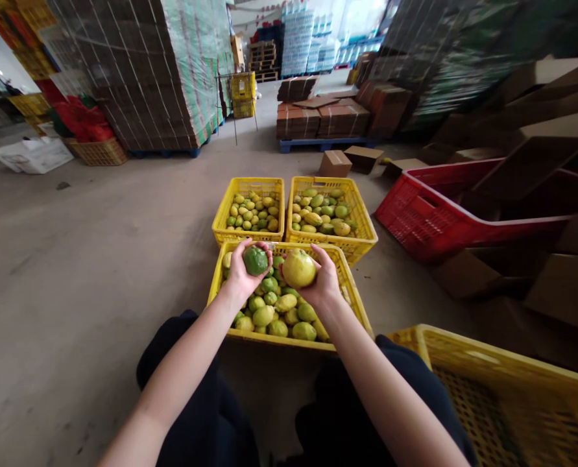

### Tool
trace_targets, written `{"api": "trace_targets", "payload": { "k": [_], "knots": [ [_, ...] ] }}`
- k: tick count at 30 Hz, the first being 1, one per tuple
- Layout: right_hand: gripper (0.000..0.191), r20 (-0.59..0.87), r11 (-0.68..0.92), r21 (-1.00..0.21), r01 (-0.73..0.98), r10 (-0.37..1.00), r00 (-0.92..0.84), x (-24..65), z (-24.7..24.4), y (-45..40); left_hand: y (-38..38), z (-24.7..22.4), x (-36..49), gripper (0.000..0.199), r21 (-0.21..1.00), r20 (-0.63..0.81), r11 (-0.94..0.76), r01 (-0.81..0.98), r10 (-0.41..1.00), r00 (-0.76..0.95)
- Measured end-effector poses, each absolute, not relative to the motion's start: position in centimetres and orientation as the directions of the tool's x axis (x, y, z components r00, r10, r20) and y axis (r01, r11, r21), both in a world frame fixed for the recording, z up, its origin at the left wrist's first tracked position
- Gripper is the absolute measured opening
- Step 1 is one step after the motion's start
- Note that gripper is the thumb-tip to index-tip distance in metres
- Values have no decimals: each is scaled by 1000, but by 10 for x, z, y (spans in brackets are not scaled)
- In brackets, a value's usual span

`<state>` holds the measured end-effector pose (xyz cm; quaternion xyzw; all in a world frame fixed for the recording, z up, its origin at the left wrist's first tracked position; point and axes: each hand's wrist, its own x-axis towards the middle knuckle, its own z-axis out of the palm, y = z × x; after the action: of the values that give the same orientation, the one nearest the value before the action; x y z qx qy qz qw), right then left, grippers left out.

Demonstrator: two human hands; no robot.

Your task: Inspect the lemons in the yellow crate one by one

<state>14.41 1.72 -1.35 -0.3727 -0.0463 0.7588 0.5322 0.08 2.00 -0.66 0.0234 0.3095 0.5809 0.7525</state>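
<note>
- Resting in the left hand [242,277], one green fruit [255,261] is cupped by curled fingers.
- One larger yellow fruit [299,268] is gripped in the right hand [325,282], with thumb and fingers bent about its side.
- Two hands, two held fruits counted; both fruits are held side by side, apart, above the front crate [289,342].
- Three fruit-filled yellow crates are counted: the front crate, back left crate [248,235] and back right crate [336,240]. Fruit inside is overlapped too heavily to be counted; green and yellow are mixed.
- One more yellow crate [488,357] is cut off by the frame at lower right.
- One red crate [410,224] is seen at right, with cardboard [515,162] leaned into it.
- One blue pallet [305,146] is loaded with flattened cardboard; two small cartons [335,163] are set before it.
- Edges: the front crate's near rim is flanked by two dark-clothed legs [179,353]; only a narrow gap is left between the two back crates.
- Room: broad bare floor [74,279] is left on the left; a tighter strip is bounded by the back right crate and the red crate.
</note>
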Motion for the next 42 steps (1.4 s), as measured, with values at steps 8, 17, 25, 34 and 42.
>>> {"api": "trace_targets", "payload": {
  "k": [8,17,25,34,42],
  "knots": [
    [12,-298,-269,-604,-750,949,-101,135,-13,8,19,-10,4,27,661,-189,112,-742,982,-20],
    [14,-236,-188,-650,-736,971,-40,134,-7,5,9,-5,8,39,848,56,-36,-528,998,23],
    [17,-154,-121,-754,-646,988,-6,134,-8,3,11,-7,9,41,844,15,1,-537,1000,24],
    [13,-175,-130,-716,-685,985,-4,134,-9,5,10,-4,10,38,804,-42,58,-591,998,42],
    [17,-614,-369,-348,-862,784,-88,146,-15,18,23,-14,0,21,512,-482,349,-785,873,74]
  ]
}}
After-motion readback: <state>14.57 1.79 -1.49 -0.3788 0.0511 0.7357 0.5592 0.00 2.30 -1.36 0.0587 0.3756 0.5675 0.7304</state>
